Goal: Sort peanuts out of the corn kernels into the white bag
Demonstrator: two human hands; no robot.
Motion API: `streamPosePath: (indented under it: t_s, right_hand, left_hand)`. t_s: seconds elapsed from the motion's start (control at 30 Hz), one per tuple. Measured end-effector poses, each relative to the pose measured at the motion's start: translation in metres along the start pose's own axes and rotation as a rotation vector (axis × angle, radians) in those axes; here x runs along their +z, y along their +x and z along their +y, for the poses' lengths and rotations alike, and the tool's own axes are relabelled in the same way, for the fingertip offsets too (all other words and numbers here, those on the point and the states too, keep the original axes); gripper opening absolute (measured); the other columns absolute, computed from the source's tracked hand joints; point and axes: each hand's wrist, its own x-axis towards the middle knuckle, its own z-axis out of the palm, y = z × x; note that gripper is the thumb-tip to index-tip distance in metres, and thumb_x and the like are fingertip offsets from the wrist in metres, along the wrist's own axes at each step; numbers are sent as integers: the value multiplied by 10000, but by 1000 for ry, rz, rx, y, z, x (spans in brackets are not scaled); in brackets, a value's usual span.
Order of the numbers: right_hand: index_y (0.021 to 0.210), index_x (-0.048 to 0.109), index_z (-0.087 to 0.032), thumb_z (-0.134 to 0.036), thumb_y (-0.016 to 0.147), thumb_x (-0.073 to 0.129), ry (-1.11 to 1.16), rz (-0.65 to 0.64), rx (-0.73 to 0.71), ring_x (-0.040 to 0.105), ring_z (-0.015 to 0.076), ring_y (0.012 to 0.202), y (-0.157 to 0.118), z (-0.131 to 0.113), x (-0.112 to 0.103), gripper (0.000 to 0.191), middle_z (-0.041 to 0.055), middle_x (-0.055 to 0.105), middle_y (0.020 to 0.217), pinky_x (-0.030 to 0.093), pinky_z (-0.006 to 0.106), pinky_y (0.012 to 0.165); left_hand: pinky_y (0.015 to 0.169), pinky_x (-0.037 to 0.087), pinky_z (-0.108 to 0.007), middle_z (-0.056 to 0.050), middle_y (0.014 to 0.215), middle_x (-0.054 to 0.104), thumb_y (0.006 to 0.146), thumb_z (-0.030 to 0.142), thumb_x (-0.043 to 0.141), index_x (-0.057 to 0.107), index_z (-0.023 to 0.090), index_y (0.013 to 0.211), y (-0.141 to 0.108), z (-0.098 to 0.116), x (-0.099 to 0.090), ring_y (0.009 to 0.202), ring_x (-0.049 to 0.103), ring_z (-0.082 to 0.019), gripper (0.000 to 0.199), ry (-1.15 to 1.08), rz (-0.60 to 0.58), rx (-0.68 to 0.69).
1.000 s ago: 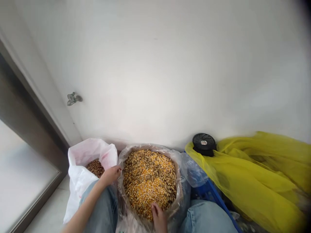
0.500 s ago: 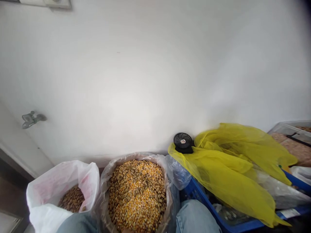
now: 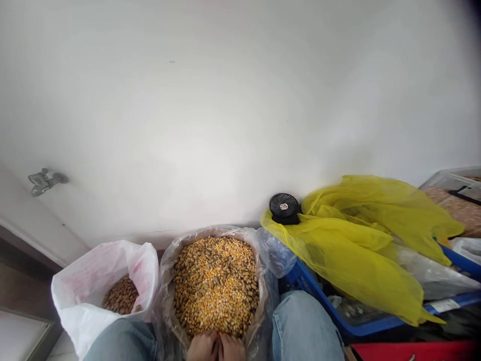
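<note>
Between my knees stands a clear-plastic-lined bag (image 3: 169, 306) filled with a mix of yellow corn kernels (image 3: 221, 306) and brown, nut-like pieces (image 3: 244, 281). My left hand (image 3: 203, 346) and my right hand (image 3: 231, 347) are side by side at the near edge of this mix, their thumb sides touching. The fingers of both are curled and pressed together. What they hold, if anything, is hidden beneath them. Left of the bag, a white sack (image 3: 71, 296) holds brown nuts (image 3: 122, 296).
A blue crate (image 3: 361, 328) draped with yellow mesh cloth (image 3: 349, 255) stands to the right. A small black fan (image 3: 284, 206) sits at its back corner. Behind is a white wall (image 3: 210, 125) with a metal tap (image 3: 45, 181). My knees (image 3: 306, 326) flank the bag.
The view has tilted down, so both hands now show at the bag's near edge; earlier only a sliver of skin showed there. A red surface has come into view at lower right.
</note>
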Motion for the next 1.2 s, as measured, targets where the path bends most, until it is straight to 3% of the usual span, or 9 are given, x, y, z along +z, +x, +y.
streamPosePath:
  t_s: [0.17, 0.33, 0.87, 1.03, 1.2]
  right_hand:
    - [826, 621, -207, -111, 758, 336, 26, -44, -9, 587, 217, 829, -5, -3, -14, 308, 66, 666, 830, 385, 328, 747]
    - [829, 621, -208, -109, 772, 322, 29, -59, -35, 584, 222, 841, -7, -6, -22, 320, 59, 661, 840, 376, 340, 751]
    - [898, 621, -218, -144, 786, 333, 30, -63, -36, 553, 203, 871, -11, -7, -30, 318, 54, 639, 890, 354, 324, 778]
    - [942, 611, -229, -170, 779, 351, 17, -38, -13, 529, 215, 942, -10, -6, -25, 312, 59, 616, 996, 342, 354, 834]
    - [1192, 468, -247, -215, 758, 398, 32, -32, -25, 381, 219, 1176, -8, -2, -21, 440, 51, 433, 1300, 239, 365, 960]
  left_hand:
    - [787, 426, -272, -29, 1003, 630, 807, 291, 261, 561, 256, 956, -4, 2, 2, 928, 573, -168, 337, -4, 72, -23]
    - [751, 433, -275, -35, 975, 641, 811, 289, 251, 552, 244, 971, -6, 5, -2, 898, 588, -175, 344, 31, 68, -52]
    - [812, 396, -272, -40, 1020, 596, 818, 281, 252, 540, 209, 985, -6, 5, 0, 952, 538, -168, 340, 31, 112, -31]
    - [965, 288, -322, -45, 1212, 503, 811, 277, 243, 479, 227, 1144, -5, 4, 1, 1129, 419, -183, 411, 17, 136, 6]
    - [1040, 124, -419, -25, 1423, 213, 770, 293, 314, 287, 256, 1305, -1, 1, 9, 1300, 130, -235, 538, 75, 145, -59]
